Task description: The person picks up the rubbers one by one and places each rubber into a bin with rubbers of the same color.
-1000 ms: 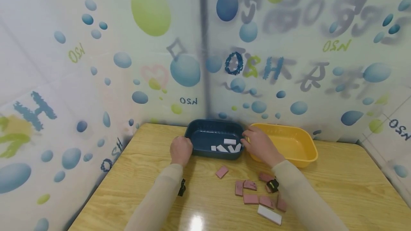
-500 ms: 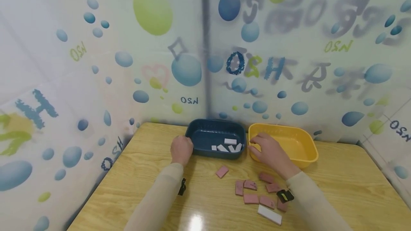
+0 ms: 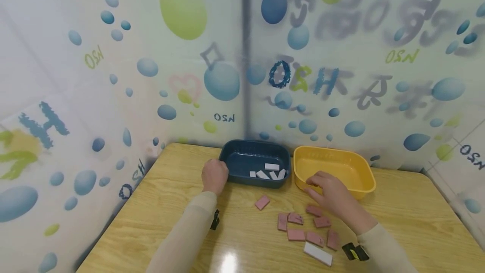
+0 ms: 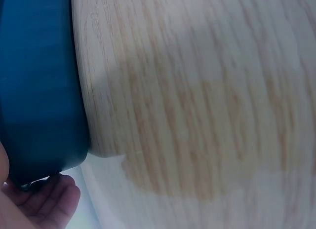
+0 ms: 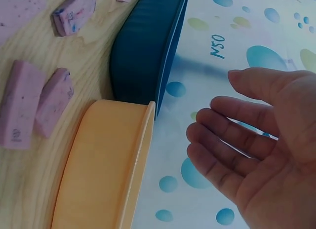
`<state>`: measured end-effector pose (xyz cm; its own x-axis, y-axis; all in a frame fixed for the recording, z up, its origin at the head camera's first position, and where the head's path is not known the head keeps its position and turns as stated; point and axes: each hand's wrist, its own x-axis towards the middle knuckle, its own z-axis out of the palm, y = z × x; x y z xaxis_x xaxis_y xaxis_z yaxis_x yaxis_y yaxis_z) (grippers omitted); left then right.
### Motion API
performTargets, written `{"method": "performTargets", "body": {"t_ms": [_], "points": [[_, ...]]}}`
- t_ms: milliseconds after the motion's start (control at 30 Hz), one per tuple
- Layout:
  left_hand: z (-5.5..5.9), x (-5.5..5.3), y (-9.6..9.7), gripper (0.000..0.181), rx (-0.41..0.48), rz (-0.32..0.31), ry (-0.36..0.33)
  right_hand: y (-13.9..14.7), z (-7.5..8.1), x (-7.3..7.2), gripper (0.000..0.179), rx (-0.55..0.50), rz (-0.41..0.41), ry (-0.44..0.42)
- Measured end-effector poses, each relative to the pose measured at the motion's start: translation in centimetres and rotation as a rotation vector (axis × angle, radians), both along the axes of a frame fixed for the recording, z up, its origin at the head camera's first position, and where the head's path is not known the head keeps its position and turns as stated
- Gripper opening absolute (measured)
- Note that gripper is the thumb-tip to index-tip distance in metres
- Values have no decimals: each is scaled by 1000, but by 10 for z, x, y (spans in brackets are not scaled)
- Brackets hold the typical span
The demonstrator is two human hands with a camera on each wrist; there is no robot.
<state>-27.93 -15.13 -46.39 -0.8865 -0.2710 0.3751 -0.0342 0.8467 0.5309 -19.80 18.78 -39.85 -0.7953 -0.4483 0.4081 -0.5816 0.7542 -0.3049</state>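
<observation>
My left hand grips the left end of a dark blue plastic tub, its fingers curled at the rim. Several small white blocks lie in the front right part of that tub. Beside it on the right stands a yellow tub with nothing inside. Over that tub's front left side hovers my right hand, holding nothing; in the right wrist view its fingers are loosely bent and apart from both tubs. Just below, several pink erasers, some with dark ink marks, lie on the table.
One pink eraser lies by itself in front of the blue tub. A long white block is nearest the front. The wooden table backs onto a wall sheet printed with bubbles.
My right hand has let go of the blue tub's right end and moved right and toward me, over the yellow tub's front. My left hand keeps its grip.
</observation>
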Motion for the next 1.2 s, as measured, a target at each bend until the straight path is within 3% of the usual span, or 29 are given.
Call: {"method": "performTargets", "body": {"t_ms": [167,467,767,900,1100,1200], "points": [[0,-1,0,43,-12,-4,6,9,-2,10,9,-16,6,-18],[-1,-1,2,43,-26,-9,2,19,-1,28,10,29,-50,-221],[-1,0,3,44,-13,-27,-2,29,-14,40,11,60,-79,-378],[-4,-1,2,44,-12,-27,-8,34,-19,47,9,68,-51,-401],[-5,-2,0,44,-30,-2,2,42,-28,55,9,23,81,-412],[-4,-1,-1,43,-35,0,7,44,-33,58,10,12,100,-487]]}}
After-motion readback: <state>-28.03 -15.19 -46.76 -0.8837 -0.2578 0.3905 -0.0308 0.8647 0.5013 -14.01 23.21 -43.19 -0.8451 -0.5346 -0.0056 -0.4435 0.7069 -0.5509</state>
